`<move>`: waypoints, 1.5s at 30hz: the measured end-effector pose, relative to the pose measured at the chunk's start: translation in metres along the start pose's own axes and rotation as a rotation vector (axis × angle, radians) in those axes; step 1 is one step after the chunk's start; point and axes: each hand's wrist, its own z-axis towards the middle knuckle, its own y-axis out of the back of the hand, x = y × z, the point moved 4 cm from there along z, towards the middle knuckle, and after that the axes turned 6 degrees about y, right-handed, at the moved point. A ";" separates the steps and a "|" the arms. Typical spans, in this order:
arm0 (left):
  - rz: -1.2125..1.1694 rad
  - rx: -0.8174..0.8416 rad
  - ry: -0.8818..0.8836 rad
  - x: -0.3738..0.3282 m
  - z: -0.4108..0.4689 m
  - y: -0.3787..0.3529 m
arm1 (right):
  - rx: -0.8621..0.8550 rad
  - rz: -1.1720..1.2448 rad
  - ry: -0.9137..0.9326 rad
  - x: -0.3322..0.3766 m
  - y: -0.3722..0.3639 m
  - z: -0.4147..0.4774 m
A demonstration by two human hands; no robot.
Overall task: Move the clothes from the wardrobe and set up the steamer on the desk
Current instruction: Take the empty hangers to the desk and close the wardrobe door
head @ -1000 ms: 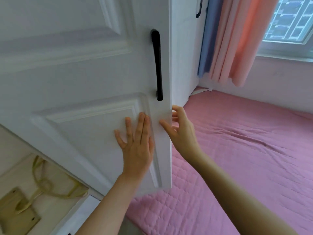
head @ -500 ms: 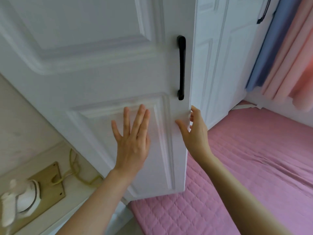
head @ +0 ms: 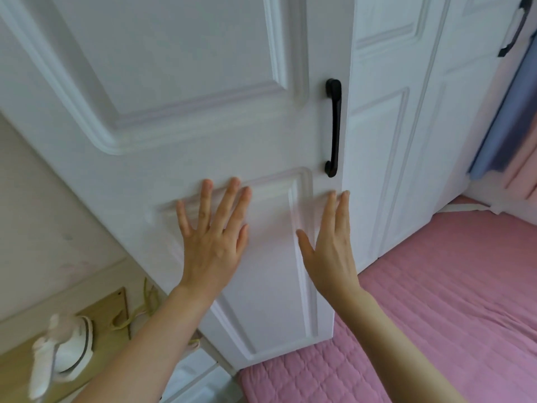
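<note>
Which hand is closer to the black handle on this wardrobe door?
Right. The right hand lies just below the black handle, fingertips near its lower end; the left hand lies farther left, flat on the door.

A pink quilted bedspread (head: 450,301) fills the lower right; a blue curtain (head: 499,135) and a pink curtain (head: 526,170) hang beyond it.

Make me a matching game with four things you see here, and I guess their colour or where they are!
Things:
1. door handle
2. quilt
3. steamer
4. left hand

Matches:
A. pink
B. fingers spread, flat on the wardrobe door
C. black
D. white, at the lower left

Pairs: 1-C, 2-A, 3-D, 4-B.
</note>
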 end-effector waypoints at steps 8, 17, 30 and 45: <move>0.099 -0.064 -0.004 0.005 0.004 -0.022 | -0.005 -0.090 0.107 0.008 -0.024 0.020; 0.167 -0.096 0.013 0.008 0.008 -0.041 | -0.040 -0.168 0.234 0.001 -0.052 0.060; 0.226 -0.130 -0.027 0.008 0.011 -0.065 | -0.098 -0.152 0.355 -0.016 -0.082 0.093; 0.296 -0.157 -0.102 0.004 0.009 -0.079 | -0.097 -0.156 0.373 -0.023 -0.096 0.102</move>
